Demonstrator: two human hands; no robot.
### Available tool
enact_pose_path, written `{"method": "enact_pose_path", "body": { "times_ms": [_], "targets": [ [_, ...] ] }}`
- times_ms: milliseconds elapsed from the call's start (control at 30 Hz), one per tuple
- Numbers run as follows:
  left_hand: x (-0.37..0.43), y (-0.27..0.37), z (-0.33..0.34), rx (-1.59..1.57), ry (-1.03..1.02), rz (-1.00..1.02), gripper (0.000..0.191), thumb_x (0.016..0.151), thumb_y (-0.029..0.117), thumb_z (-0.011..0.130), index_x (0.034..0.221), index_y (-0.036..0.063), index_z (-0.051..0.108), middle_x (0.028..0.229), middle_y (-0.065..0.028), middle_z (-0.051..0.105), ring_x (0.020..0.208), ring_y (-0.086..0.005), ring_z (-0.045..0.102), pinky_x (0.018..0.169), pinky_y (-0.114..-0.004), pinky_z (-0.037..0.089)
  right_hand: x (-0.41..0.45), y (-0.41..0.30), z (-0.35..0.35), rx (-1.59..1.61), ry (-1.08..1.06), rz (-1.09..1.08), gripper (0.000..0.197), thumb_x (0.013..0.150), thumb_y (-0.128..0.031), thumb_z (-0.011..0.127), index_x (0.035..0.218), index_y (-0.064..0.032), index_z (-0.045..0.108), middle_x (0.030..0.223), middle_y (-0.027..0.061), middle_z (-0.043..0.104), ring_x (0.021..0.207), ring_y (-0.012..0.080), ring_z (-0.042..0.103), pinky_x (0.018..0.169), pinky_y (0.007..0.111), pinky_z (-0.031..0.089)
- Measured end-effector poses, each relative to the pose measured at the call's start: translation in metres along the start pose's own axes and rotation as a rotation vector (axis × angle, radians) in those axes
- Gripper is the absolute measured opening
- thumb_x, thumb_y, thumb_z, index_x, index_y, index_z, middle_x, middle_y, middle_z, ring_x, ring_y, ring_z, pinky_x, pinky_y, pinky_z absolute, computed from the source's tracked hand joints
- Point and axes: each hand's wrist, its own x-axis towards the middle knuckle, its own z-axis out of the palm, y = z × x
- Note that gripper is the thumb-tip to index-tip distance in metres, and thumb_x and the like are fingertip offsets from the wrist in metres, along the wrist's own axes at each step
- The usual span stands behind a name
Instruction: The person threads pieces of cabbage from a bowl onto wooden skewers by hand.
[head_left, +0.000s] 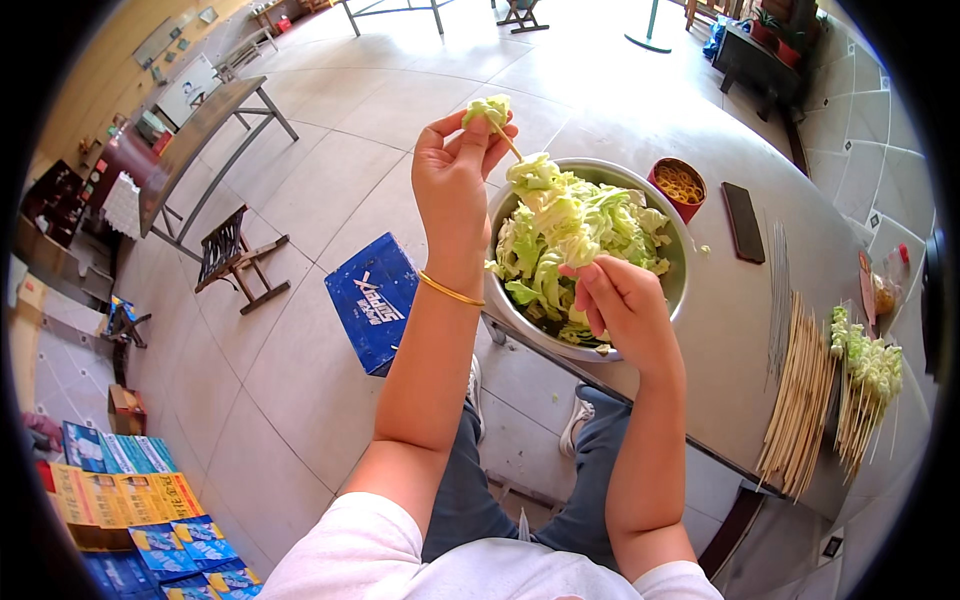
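Observation:
My left hand is raised beyond the bowl's left rim, its fingers closed on a piece of cabbage leaf at the far end of a thin bamboo skewer. More cabbage is bunched along the skewer's nearer part, over the bowl. My right hand pinches the near end of this bunched cabbage above the bowl's near right side. Below both hands, a round metal bowl holds torn cabbage leaves. The skewer's other end is hidden by leaves.
On the metal table are a red tin of rubber bands, a dark phone, metal skewers, bare bamboo skewers and cabbage-loaded skewers. A blue box is left of my legs; a folding stool stands farther left.

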Motion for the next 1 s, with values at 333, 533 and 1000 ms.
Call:
{"method": "enact_pose_path", "body": {
  "times_ms": [333, 533, 1000],
  "targets": [
    [0.002, 0.002, 0.000, -0.027, 0.040, 0.060, 0.016, 0.092, 0.006, 0.057, 0.104, -0.0013, 0.050, 0.100, -0.0233, 0.065, 0.091, -0.0268, 0.067, 0.082, -0.030, 0.057, 0.000, -0.003, 0.004, 0.024, -0.015, 0.042, 0.026, 0.099, -0.019, 0.049, 0.095, 0.0022, 0.064, 0.067, -0.0001, 0.053, 0.048, 0.0038, 0.043, 0.045, 0.020, 0.036],
    [0.002, -0.003, 0.000, 0.122, 0.019, 0.218, 0.014, 0.091, 0.003, 0.058, 0.102, -0.0003, 0.051, 0.098, -0.0203, 0.066, 0.089, -0.0242, 0.067, 0.082, -0.030, 0.055, 0.000, -0.004, 0.006, 0.046, 0.001, 0.027, 0.027, 0.099, -0.019, 0.048, 0.094, 0.0020, 0.064, 0.067, 0.0004, 0.053, 0.048, 0.0039, 0.043, 0.045, 0.020, 0.036],
    [-0.006, -0.010, 0.000, 0.088, -0.455, 0.115, 0.016, 0.092, 0.003, 0.056, 0.108, 0.0022, 0.054, 0.102, -0.0108, 0.065, 0.095, -0.0131, 0.061, 0.083, -0.026, 0.049, -0.002, -0.007, 0.000, 0.204, 0.115, 0.031, 0.029, 0.100, -0.019, 0.047, 0.091, 0.0033, 0.063, 0.064, 0.0007, 0.052, 0.045, 0.0042, 0.041, 0.041, 0.020, 0.033]
  ]
}}
